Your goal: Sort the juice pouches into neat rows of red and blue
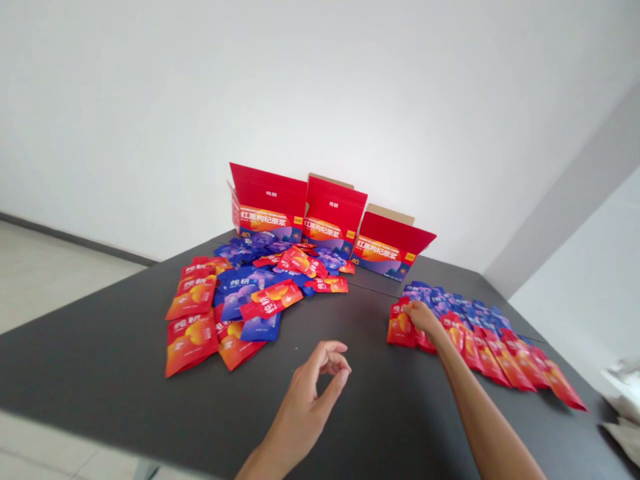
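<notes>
My right hand (423, 316) has its fingers closed on the top edge of a red pouch (400, 327) at the left end of a row. Behind it and to its right lie overlapping red pouches (505, 357) and blue pouches (463, 308). My left hand (313, 393) hovers over the front middle of the table, fingers curved and thumb apart from the index finger, with nothing in it. A loose pile of red and blue pouches lies beyond it to the left, including a blue pouch (237, 287) and a red pouch (191, 340).
Three red printed cartons stand along the back with flaps raised: a left carton (270, 220), a middle carton (330, 230) and a right carton (385, 257). They rest on a dark table (150, 407) beside a white wall. Something pale (625, 427) sits at the far right edge.
</notes>
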A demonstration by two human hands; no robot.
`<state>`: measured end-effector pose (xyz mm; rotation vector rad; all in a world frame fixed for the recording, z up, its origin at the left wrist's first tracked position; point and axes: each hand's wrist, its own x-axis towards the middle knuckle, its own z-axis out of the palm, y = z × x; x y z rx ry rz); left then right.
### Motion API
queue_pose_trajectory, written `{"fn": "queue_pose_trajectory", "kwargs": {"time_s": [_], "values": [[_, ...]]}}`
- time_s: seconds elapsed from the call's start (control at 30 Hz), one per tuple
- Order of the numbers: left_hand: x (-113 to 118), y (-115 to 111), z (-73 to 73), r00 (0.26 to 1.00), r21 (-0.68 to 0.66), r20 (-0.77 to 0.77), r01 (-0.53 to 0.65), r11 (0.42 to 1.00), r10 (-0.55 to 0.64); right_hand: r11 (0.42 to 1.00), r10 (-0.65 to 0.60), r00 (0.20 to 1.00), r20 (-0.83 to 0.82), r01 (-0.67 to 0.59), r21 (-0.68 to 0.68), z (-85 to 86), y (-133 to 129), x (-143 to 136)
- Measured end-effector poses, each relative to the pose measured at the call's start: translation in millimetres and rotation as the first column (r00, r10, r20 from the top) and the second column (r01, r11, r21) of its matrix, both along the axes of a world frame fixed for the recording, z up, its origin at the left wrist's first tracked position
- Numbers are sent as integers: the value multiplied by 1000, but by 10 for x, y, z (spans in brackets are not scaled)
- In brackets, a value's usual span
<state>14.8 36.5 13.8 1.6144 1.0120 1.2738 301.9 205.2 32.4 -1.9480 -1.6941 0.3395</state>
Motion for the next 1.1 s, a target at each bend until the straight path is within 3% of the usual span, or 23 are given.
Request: {"fn": "queue_pose_trajectory", "kwargs": {"time_s": [0.1, 0.23, 0.4, 0.5, 0.77, 0.9, 1.0, 1.1], "values": [[-8, -5, 3, 1000, 4, -9, -24, 1000, 24, 998, -52, 990, 131, 55, -23, -115, 58, -21], [-13, -25, 26, 999, 6, -26, -43, 999, 43, 997, -73, 961, 265, 66, 34, -256, -66, -149], [-11, -45, 34, 995, 14, -93, -44, 999, 45, 983, 175, 896, 407, -183, -21, -538, -356, -413], [-15, -57, 36, 991, 18, -127, -40, 999, 41, 978, 209, 855, 474, -181, -105, -643, -409, -465], [-26, -66, 63, 988, 26, -147, -39, 999, 43, 987, 158, 858, 489, -128, -93, -647, -322, -412], [-22, -46, 29, 991, 59, -88, -95, 994, 100, 983, 143, 879, 455, -181, 40, -599, -366, -475], [-16, -39, 2, 977, 100, 35, -212, 972, 209, 922, 304, 890, 340, -365, 130, -477, -360, -655], [-8, -57, -19, 948, 137, 113, -311, 941, 297, 805, 554, 813, 178, -578, 132, -362, -294, -998]]}}
